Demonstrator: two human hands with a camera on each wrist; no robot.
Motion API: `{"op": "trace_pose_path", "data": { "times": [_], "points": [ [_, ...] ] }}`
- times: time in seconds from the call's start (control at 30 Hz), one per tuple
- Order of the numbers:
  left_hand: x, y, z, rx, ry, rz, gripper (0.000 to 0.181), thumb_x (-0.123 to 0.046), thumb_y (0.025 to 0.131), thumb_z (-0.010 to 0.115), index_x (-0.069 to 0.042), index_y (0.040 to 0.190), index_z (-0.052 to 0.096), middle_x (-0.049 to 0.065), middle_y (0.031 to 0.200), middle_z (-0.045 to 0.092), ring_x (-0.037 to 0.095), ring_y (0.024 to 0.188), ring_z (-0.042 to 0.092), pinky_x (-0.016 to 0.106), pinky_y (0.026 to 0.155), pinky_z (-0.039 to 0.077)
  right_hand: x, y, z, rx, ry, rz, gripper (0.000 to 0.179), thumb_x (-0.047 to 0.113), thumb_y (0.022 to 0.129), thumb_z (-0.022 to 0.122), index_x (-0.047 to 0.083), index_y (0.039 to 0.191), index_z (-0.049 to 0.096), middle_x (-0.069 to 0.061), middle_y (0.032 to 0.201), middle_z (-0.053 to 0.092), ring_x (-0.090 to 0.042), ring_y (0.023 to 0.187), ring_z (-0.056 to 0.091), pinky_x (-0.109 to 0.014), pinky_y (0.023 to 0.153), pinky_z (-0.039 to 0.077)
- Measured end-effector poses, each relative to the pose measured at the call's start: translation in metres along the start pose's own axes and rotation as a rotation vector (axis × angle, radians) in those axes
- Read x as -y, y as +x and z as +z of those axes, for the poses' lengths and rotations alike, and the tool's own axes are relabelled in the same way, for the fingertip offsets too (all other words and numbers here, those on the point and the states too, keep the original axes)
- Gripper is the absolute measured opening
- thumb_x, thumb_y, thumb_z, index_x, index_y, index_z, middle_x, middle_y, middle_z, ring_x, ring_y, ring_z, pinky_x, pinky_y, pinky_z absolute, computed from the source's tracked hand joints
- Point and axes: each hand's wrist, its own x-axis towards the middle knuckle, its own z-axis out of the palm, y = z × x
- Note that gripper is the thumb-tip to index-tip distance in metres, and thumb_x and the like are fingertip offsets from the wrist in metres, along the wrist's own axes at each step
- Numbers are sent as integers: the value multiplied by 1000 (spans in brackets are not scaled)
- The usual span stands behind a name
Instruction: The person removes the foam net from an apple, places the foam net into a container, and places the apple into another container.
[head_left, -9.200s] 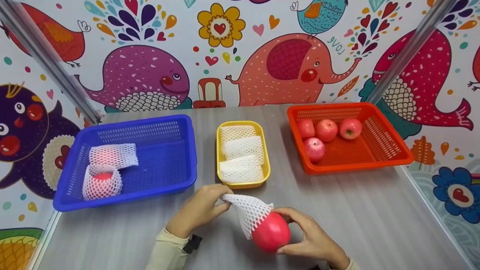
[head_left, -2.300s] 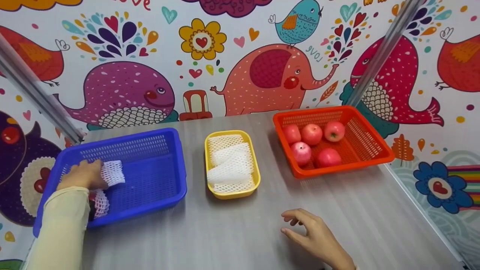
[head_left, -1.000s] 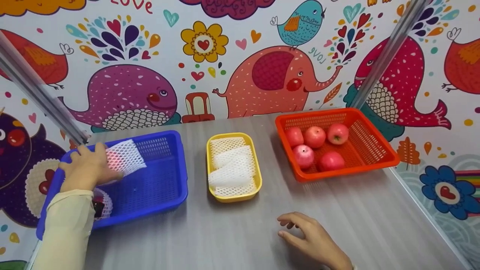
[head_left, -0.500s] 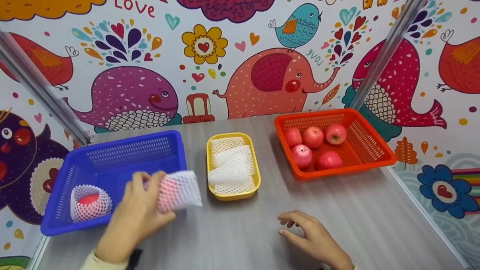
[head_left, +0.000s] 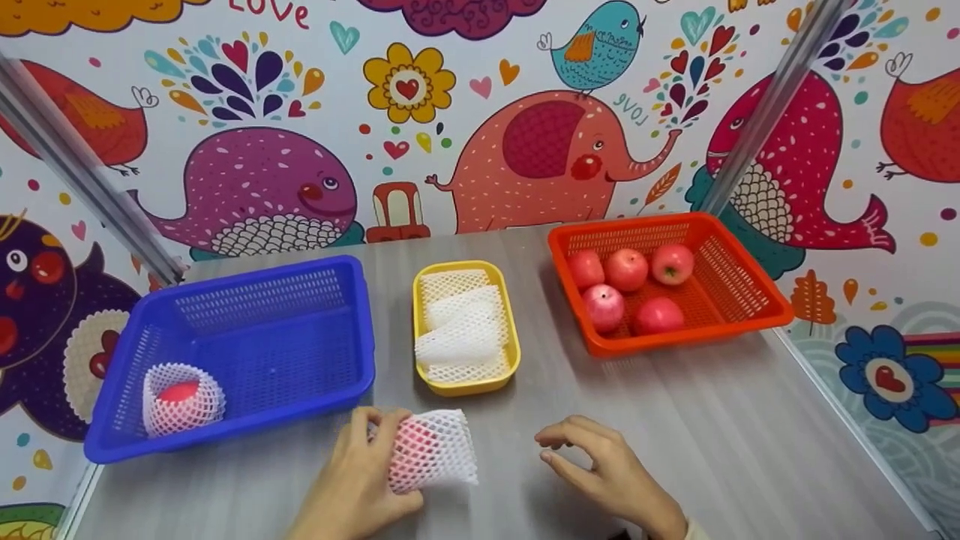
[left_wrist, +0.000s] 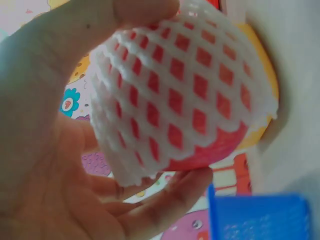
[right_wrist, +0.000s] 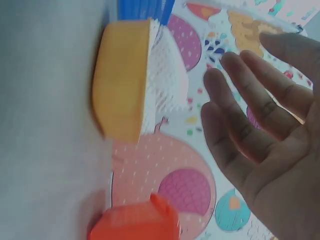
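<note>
In the head view my left hand [head_left: 360, 469] grips an apple [head_left: 415, 444] sleeved in a white foam net, above the front middle of the table. The left wrist view shows the thumb and fingers around this netted apple [left_wrist: 175, 95], with bare red skin showing below the net's edge. My right hand [head_left: 611, 472] holds nothing, its fingers loosely bent, to the right of the netted apple and apart from it. The right wrist view shows the same hand [right_wrist: 270, 125] with its fingers spread and relaxed. Another netted apple [head_left: 180, 401] lies in the blue basket [head_left: 352, 390].
A yellow basket [head_left: 469, 388] holding several white foam nets [head_left: 465, 330] stands mid-table. To the right is a red basket [head_left: 675, 341] with several bare apples [head_left: 626, 268]. Patterned wall panels [head_left: 420, 45] enclose the back and sides of the table.
My left hand has lifted one netted apple out of the blue basket and carried it right and forward to mid-table. Earlier, a bare apple went to the red basket. My right hand barely moved lately.
</note>
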Motion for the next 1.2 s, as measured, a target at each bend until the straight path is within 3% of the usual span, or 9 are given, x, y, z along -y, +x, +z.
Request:
{"op": "trace_pose_path", "data": {
  "times": [0.13, 0.4, 0.5, 0.67, 0.8, 1.03, 1.2],
  "points": [
    [-9, 1, 13, 63, -41, -8, 84, -26, 51, 83, -12, 129, 55, 9, 112, 45, 27, 96, 52, 45, 72, 54, 1, 10, 14, 9, 13, -122, 30, 0, 87, 75, 16, 111, 69, 3, 100, 68, -15, 88, 65, -22, 78, 53],
    [-26, 9, 35, 144, -117, 58, 85, -28, 54, 85, -13, 132, 53, 7, 116, 44, 25, 100, 52, 45, 74, 54, 2, 16, 37, 36, 0, -204, 28, 4, 88, 76, 14, 113, 67, 2, 108, 65, -14, 98, 62, -24, 86, 51],
    [-29, 11, 37, 162, -142, 61, 84, -28, 55, 85, -17, 132, 53, 5, 117, 43, 24, 101, 51, 44, 74, 54, 1, 13, 38, 54, -51, -165, 37, 3, 84, 77, 14, 117, 66, 1, 112, 63, -14, 101, 61, -27, 88, 51],
    [-33, 12, 40, 173, -173, 81, 84, -32, 56, 86, -20, 132, 54, 0, 117, 43, 22, 101, 53, 42, 77, 54, -3, 8, 40, 196, -150, -59, 63, 16, 77, 81, 15, 135, 56, 0, 126, 59, -13, 111, 58, -31, 93, 51],
    [-36, 11, 44, 204, -191, 94, 85, -31, 56, 87, -18, 133, 54, 0, 117, 42, 23, 100, 54, 42, 79, 54, -5, 4, 45, 275, -131, -9, 76, 24, 76, 84, 16, 143, 49, -1, 131, 56, -12, 114, 57, -32, 95, 50],
    [-37, 12, 44, 250, -255, 151, 87, -28, 60, 89, -12, 137, 52, 2, 116, 43, 19, 99, 54, 40, 84, 54, -7, 4, 44, 300, -49, 52, 69, 37, 83, 82, 21, 143, 51, 2, 136, 55, -14, 120, 55, -35, 100, 47],
    [-37, 16, 38, 283, -312, 214, 84, -36, 69, 89, -10, 139, 51, 2, 120, 44, 14, 102, 55, 36, 87, 53, -6, 4, 40, 285, -33, 45, 69, 47, 82, 81, 23, 141, 53, 4, 133, 54, -12, 116, 55, -33, 97, 49]
  ]
}}
